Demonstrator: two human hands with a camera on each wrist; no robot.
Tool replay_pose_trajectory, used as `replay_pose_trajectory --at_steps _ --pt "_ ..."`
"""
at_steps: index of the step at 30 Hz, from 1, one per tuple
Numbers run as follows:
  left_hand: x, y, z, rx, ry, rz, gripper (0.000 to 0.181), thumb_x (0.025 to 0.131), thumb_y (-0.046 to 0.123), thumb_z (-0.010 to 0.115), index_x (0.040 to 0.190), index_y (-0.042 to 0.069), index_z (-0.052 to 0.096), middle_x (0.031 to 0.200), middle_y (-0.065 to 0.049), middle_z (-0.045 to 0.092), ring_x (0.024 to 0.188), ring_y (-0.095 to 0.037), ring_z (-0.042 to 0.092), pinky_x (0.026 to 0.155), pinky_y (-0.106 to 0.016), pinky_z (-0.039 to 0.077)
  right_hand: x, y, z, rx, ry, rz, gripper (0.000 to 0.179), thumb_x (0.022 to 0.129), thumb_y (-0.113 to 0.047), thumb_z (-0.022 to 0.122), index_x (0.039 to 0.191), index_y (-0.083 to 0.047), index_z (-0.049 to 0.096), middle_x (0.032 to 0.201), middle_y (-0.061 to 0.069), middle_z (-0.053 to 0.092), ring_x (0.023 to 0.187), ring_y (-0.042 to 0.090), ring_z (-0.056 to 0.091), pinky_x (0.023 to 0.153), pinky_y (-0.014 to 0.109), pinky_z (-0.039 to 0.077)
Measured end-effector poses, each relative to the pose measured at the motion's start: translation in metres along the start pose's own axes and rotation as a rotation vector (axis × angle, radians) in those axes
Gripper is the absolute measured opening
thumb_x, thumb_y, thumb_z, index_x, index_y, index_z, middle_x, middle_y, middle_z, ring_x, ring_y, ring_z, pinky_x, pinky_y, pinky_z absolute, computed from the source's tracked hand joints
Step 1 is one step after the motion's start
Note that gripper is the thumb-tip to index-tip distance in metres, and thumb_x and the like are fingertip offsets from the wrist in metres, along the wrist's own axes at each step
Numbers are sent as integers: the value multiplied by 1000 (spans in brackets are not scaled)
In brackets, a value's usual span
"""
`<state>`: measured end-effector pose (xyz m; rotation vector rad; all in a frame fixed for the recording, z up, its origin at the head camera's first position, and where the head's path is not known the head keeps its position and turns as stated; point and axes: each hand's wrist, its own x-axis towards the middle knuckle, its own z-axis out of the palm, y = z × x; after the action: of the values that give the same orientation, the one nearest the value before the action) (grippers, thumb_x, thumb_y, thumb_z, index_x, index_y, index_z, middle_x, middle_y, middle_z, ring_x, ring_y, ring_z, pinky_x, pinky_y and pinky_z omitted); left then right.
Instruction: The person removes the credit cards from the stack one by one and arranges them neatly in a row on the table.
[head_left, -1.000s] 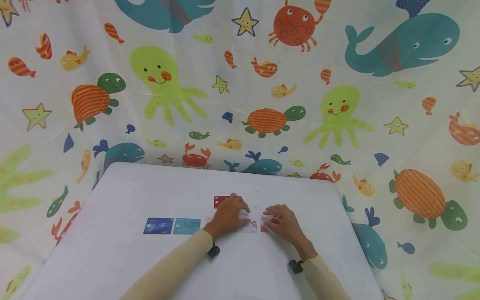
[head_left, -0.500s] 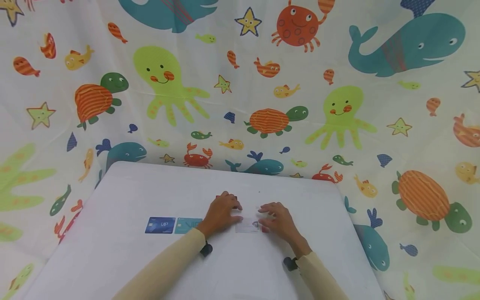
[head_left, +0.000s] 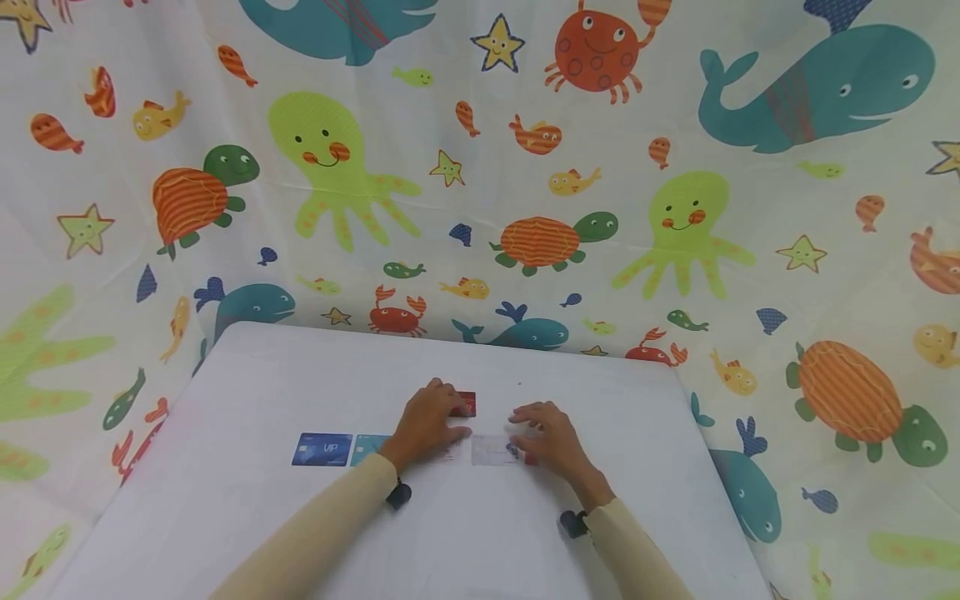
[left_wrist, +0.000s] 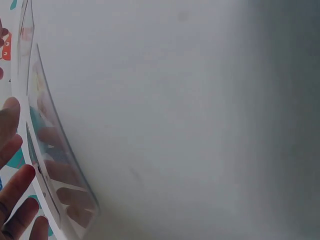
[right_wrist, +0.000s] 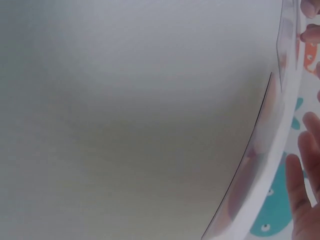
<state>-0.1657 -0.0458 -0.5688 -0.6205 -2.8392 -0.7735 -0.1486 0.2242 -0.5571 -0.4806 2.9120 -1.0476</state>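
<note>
My left hand [head_left: 424, 425] hovers with loosely bent fingers over a pale card [head_left: 452, 452] that it partly hides. Just beyond its fingertips lies a red card [head_left: 468, 403], set behind the row. My right hand [head_left: 553, 440] is held over another red card [head_left: 531, 459], mostly covered by it. Between the hands lies a whitish, see-through-looking card [head_left: 492, 451] with a small dark print. In the left wrist view, spread fingers [left_wrist: 20, 187] reflect in a glossy card [left_wrist: 65, 165]. The right wrist view has fingers [right_wrist: 296, 180] apart from the card [right_wrist: 245, 175] beside them.
A dark blue VIP card [head_left: 322, 450] and a teal card [head_left: 366, 447], partly behind the left arm, continue the row leftward. All the cards lie on a white table [head_left: 225, 517]. A curtain [head_left: 480, 183] printed with sea animals hangs behind it.
My left hand has moved left, uncovering more of the whitish card and the right part of the rear red card. My right hand has shifted slightly left, now covering most of its red card.
</note>
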Motion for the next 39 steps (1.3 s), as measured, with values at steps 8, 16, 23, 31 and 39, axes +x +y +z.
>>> replay_pose_trajectory --at_steps 8,16,23,31,39 --pt "-3 -10 -7 24 6 -23 37 79 41 95 111 25 85 108 4 77 103 -14 60 98 -36 59 5 -6 2 -30 4 -8 30 89 -21 89 118 -22 81 127 -5 75 105 14 66 92 36 59" --pt "-2 -18 -13 40 14 -28 36 80 40 94 111 24 85 110 3 77 104 -15 61 97 -38 59 9 -11 7 -21 6 -12 31 90 -22 87 121 -21 81 130 -5 74 106 15 66 95 38 60" --pt "-4 -27 -14 72 3 -49 38 78 42 95 111 24 85 112 3 78 105 -16 62 97 -39 59 15 -16 13 -14 -3 -8 31 91 -23 87 121 -22 80 130 -6 74 107 15 66 95 38 60" --pt "-5 -33 -18 75 3 -81 36 80 42 94 110 24 85 111 2 78 105 -18 62 98 -40 59 20 -18 20 -10 -29 76 30 92 -29 86 122 -29 79 130 -11 72 108 14 64 97 39 58" --pt "-3 -36 -20 56 16 -85 35 80 39 94 109 22 85 111 1 78 105 -19 62 97 -42 60 25 -21 21 -6 -26 77 31 91 -29 86 121 -28 80 130 -9 72 109 14 64 99 41 59"
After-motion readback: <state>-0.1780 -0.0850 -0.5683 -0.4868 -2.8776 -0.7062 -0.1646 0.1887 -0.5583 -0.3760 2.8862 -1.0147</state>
